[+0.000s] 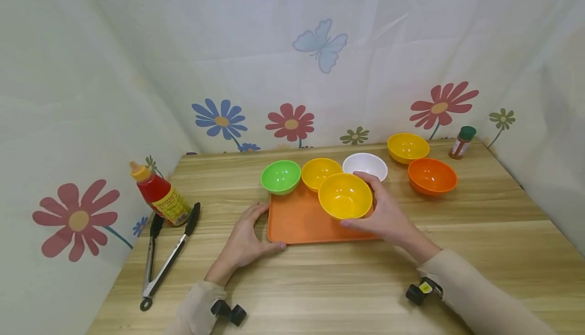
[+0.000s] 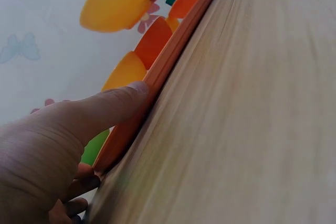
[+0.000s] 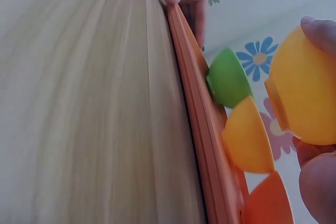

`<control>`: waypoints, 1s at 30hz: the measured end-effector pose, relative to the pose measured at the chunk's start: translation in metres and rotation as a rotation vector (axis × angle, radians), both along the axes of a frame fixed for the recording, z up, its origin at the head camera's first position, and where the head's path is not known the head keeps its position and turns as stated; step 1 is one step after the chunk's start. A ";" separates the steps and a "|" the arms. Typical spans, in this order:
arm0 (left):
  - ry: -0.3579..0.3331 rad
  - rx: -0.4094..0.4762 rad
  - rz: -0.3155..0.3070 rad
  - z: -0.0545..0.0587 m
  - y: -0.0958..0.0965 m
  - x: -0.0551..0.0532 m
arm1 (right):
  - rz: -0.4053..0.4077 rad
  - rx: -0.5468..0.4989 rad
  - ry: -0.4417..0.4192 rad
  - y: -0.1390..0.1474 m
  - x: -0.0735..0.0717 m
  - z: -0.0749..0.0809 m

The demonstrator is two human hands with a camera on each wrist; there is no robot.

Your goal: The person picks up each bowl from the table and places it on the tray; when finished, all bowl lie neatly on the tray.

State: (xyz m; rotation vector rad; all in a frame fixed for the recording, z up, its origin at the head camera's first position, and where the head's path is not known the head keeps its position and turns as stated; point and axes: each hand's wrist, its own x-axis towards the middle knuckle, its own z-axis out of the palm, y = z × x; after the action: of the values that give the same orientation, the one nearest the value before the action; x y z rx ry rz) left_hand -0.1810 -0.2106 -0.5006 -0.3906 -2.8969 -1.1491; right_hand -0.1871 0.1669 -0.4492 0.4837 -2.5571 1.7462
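My right hand (image 1: 388, 218) grips a yellow bowl (image 1: 346, 198) by its right side, thumb and fingers around it, raised above an orange tray (image 1: 292, 223). My left hand (image 1: 244, 241) holds the tray's front left corner, its thumb (image 2: 123, 100) against the front edge and its fingers at the left side. Along the tray's back stand a green bowl (image 1: 281, 177), another yellow bowl (image 1: 320, 171) and a bowl with a white inside (image 1: 365, 165). An orange-red bowl outside (image 3: 270, 203) shows beside the yellow one in the right wrist view. The held bowl looks empty.
A yellow bowl (image 1: 408, 147) and an orange bowl (image 1: 432, 176) stand to the right, near a green-capped spice jar (image 1: 462, 142). At the left are a red sauce bottle (image 1: 164, 195) and open tongs (image 1: 166, 264). A flower-printed curtain (image 1: 256, 61) borders the table.
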 end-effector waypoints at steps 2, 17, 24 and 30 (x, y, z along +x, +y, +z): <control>0.001 0.000 0.000 0.000 0.000 0.000 | 0.014 -0.018 0.009 -0.009 -0.002 0.001; -0.033 0.002 0.018 0.001 0.000 0.000 | 0.097 -0.039 -0.007 -0.069 -0.005 0.001; -0.021 0.002 0.017 0.001 0.000 0.000 | 0.125 -0.008 -0.025 -0.087 -0.005 -0.001; -0.002 0.007 0.011 0.002 0.000 0.001 | 0.145 -0.007 -0.025 -0.098 -0.007 -0.008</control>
State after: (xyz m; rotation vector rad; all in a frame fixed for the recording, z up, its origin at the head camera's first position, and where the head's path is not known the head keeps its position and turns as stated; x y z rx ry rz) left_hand -0.1802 -0.2105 -0.4989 -0.3730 -2.8926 -1.1587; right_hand -0.1945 0.0685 -0.4569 0.6674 -2.5922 1.8144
